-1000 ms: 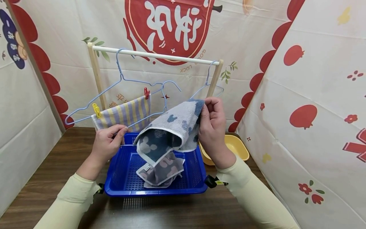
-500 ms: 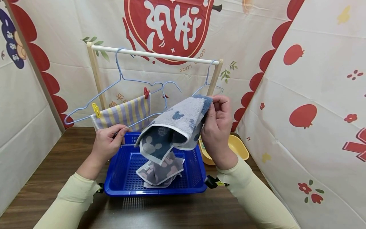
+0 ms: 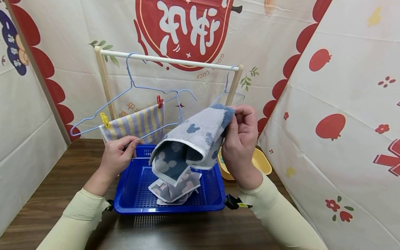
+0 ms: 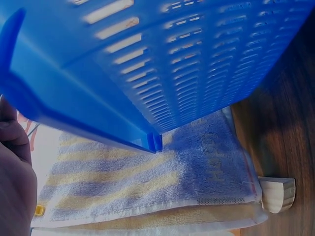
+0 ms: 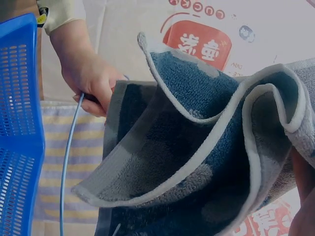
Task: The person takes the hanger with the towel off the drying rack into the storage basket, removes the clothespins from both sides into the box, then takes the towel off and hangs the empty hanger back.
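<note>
My left hand (image 3: 117, 154) grips the left end of a blue wire hanger (image 3: 179, 109), whose hook points up to the right. A grey and blue towel (image 3: 193, 133) with mouse-head shapes drapes across that hanger's right part and hides it. At its upper right corner, my right hand (image 3: 242, 139) pinches the towel between thumb and fingers. In the right wrist view the towel (image 5: 192, 137) hangs in loose folds with white edging, and the left hand (image 5: 91, 78) holds the hanger wire (image 5: 69, 157) beyond it.
Below the hands stands a blue basket (image 3: 168, 210) with a grey and pink towel (image 3: 175, 189) inside. A striped towel (image 3: 137, 123) hangs from another hanger by yellow (image 3: 105, 121) and red (image 3: 160, 101) clips on a rack (image 3: 172, 60). A yellow tub (image 3: 262, 163) sits at right.
My right hand has moved to the right, drawing the towel's corner with it, and the towel has shifted right along the hanger. My left hand and the hanger have stayed nearly still.
</note>
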Demonstrator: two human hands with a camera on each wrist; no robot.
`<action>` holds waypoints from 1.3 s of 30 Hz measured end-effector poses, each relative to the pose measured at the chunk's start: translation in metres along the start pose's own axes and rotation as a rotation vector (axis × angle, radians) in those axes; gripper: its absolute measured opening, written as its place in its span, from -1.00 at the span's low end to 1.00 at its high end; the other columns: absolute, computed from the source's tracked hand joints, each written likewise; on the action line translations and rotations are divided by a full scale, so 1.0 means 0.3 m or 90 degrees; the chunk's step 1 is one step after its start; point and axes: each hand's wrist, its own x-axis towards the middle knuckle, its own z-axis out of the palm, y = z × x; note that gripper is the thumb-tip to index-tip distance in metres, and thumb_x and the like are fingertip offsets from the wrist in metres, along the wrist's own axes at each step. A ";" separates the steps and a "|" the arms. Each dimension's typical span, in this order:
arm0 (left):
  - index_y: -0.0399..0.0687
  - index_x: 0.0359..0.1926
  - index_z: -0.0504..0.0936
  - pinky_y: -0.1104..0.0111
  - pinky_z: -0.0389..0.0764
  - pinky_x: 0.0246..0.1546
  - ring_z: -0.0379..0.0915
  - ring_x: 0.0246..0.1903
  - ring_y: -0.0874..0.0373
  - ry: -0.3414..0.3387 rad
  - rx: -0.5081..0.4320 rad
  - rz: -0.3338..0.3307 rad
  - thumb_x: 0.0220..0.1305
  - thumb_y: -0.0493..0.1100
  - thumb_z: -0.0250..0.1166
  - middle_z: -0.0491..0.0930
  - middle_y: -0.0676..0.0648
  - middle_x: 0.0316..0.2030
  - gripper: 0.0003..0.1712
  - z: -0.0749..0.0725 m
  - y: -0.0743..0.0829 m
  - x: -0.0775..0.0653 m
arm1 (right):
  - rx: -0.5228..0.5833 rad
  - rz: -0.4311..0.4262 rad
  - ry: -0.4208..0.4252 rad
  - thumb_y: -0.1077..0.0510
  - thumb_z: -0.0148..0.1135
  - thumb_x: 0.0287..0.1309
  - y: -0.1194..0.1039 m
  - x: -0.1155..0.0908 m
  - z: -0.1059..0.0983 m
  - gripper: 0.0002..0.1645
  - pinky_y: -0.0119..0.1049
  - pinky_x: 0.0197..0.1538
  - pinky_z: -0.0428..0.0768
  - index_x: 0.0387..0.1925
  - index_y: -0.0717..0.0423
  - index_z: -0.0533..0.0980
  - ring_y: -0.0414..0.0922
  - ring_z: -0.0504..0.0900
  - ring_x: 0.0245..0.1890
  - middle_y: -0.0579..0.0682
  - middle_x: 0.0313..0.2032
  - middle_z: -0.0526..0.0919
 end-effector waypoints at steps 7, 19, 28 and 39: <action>-0.25 -0.22 0.81 0.53 0.44 -0.56 0.42 -0.66 0.33 -0.001 0.001 -0.003 0.27 -0.60 0.43 0.59 0.10 -0.63 -0.77 0.000 -0.004 -0.002 | -0.001 0.017 -0.043 0.51 0.00 0.60 0.001 -0.033 0.005 -0.72 -0.30 0.04 0.69 0.06 0.14 0.49 -0.05 0.70 -0.07 0.06 -0.02 0.67; -0.26 -0.23 0.82 0.54 0.46 -0.54 0.44 -0.66 0.31 0.004 0.000 0.003 0.24 -0.62 0.43 0.60 0.08 -0.65 -0.76 0.005 -0.010 0.001 | -0.027 0.173 -0.197 0.53 0.04 0.52 0.046 -0.157 0.060 -0.78 -0.43 -0.29 0.69 0.12 0.48 0.39 -0.25 0.70 -0.44 0.09 -0.03 0.59; -0.27 -0.24 0.81 0.55 0.46 -0.55 0.44 -0.67 0.32 0.007 -0.009 0.004 0.25 -0.62 0.41 0.58 0.08 -0.66 -0.77 0.007 -0.010 0.009 | -0.123 0.209 -0.283 0.51 0.07 0.47 0.109 -0.220 0.082 -0.74 -0.37 -0.52 0.43 0.07 0.25 0.50 -0.21 0.49 -0.62 0.10 -0.20 0.65; -0.26 -0.21 0.82 0.55 0.46 -0.57 0.44 -0.67 0.31 -0.003 -0.006 0.000 0.28 -0.62 0.41 0.59 0.08 -0.64 -0.76 0.001 -0.005 0.015 | -0.265 0.228 -0.554 0.41 0.19 0.49 0.191 -0.270 0.106 -0.79 -0.37 -0.33 0.54 -0.02 0.09 0.60 -0.23 0.51 -0.39 -0.05 -0.20 0.61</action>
